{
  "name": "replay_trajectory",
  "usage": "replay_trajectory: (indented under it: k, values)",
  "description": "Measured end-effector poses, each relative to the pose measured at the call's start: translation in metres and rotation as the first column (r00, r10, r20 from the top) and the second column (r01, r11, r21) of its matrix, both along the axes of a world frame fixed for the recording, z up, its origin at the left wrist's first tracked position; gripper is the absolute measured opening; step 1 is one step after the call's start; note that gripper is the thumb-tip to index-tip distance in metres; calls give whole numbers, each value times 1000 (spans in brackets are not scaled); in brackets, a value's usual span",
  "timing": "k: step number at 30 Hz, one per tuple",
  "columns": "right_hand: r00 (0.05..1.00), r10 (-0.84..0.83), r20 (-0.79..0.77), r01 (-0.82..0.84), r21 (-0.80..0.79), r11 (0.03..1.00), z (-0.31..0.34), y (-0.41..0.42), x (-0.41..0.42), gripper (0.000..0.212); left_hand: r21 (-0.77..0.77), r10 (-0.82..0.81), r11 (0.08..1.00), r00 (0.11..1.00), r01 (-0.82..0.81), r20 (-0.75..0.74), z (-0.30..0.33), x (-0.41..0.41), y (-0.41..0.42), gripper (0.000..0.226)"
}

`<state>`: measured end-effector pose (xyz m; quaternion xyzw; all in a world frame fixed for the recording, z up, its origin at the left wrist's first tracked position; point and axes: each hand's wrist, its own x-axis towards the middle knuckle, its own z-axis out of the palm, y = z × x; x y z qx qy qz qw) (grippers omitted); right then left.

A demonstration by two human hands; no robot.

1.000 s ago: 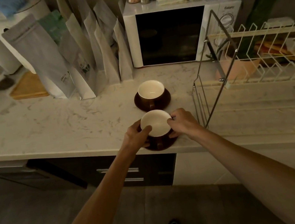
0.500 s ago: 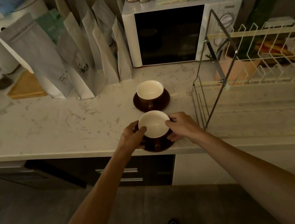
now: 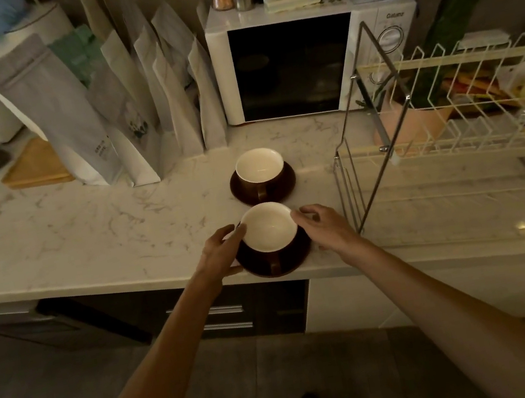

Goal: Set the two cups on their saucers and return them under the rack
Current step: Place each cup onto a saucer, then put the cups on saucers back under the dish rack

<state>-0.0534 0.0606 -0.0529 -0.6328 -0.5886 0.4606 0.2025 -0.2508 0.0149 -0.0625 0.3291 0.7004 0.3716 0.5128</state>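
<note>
Two brown cups with cream insides stand on dark brown saucers on the marble counter. The far cup (image 3: 259, 166) sits on its saucer (image 3: 287, 182) in front of the microwave. The near cup (image 3: 269, 227) sits on its saucer (image 3: 290, 261) at the counter's front edge, handle toward me. My left hand (image 3: 219, 254) grips the near saucer's left side, thumb by the cup rim. My right hand (image 3: 324, 227) holds the right side, fingertips at the rim. The wire dish rack (image 3: 447, 105) stands to the right of both cups.
Several paper bags (image 3: 122, 118) stand at the back left beside a white microwave (image 3: 377, 40). A wooden board (image 3: 35, 167) lies far left. Bare counter (image 3: 447, 213) shows under the rack's raised shelf, which holds a pink bowl (image 3: 412, 125) and other items.
My fingers have slid from the near cup's rim down toward the saucer's sides. The cup and saucer stay at the same spot on the counter edge.
</note>
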Motion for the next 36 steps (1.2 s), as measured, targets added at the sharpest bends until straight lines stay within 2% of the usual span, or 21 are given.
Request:
replay_trajectory:
  k: [3,8,14,24,31,36]
  values:
    - [996,-25,-90,17,-89,996,-2,-2,1,53,-7,-18,1000,1000,18,21,0,1,0,49]
    - [984,-48,-172,25,-133,991,-5,-3,-2,47,16,-31,999,999,31,14,2,3,-1,44]
    - [980,-52,-194,33,-103,994,-8,-6,0,41,41,-34,999,999,34,-7,3,5,-5,40]
    - [969,-59,-239,24,-147,989,-6,-30,13,41,16,-43,999,999,43,-16,12,14,-34,43]
    - [953,-30,-300,-5,-116,993,3,-58,39,38,2,-42,999,999,42,-31,23,34,-65,45]
    - [945,-6,-327,-30,-105,994,5,-82,69,37,1,-99,995,994,99,-48,31,58,-88,46]
